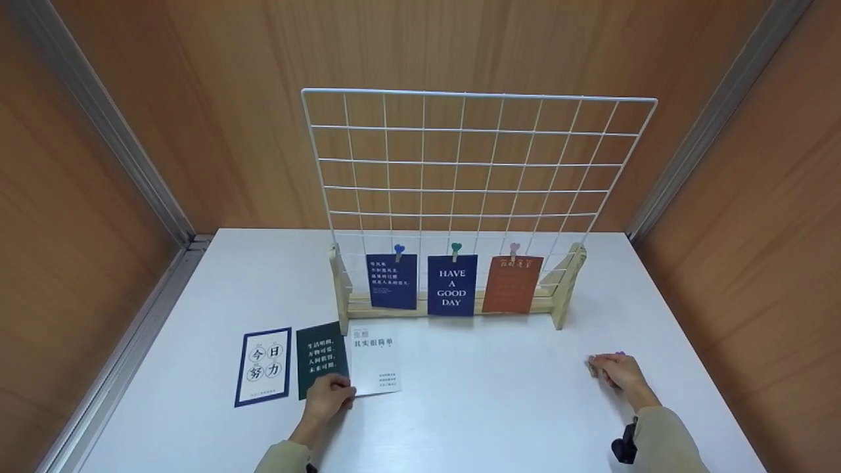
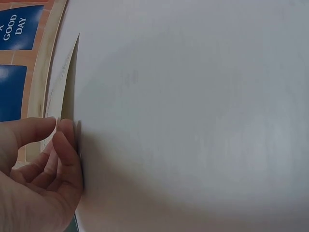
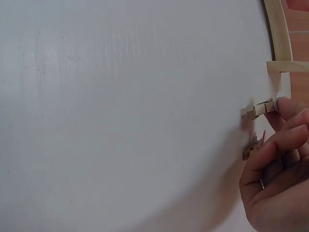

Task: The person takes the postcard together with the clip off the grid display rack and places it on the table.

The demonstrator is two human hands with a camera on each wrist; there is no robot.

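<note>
My left hand [image 1: 326, 399] pinches the lower left corner of a white card [image 1: 376, 360] printed with Chinese text. Seen from the left wrist, that card [image 2: 67, 92] is edge-on, its near side raised off the tabletop between thumb and fingers. A dark green card [image 1: 320, 355] lies just left of it, partly under the hand. Far to the right, my right hand [image 1: 625, 379] pinches a small wooden clothespin [image 3: 260, 109] close to the table. A second clothespin [image 3: 251, 148] with a pinkish edge is beside the fingers; whether they touch it is unclear.
A white wire grid [image 1: 462, 163] stands upright in a wooden base [image 1: 566, 289]. Clipped along its bottom are a blue card [image 1: 394, 289], a "HAVE A GOOD DAY" card [image 1: 452, 305] and an orange card [image 1: 512, 289]. A blue-bordered card [image 1: 264, 378] lies at left. Wooden walls enclose the table.
</note>
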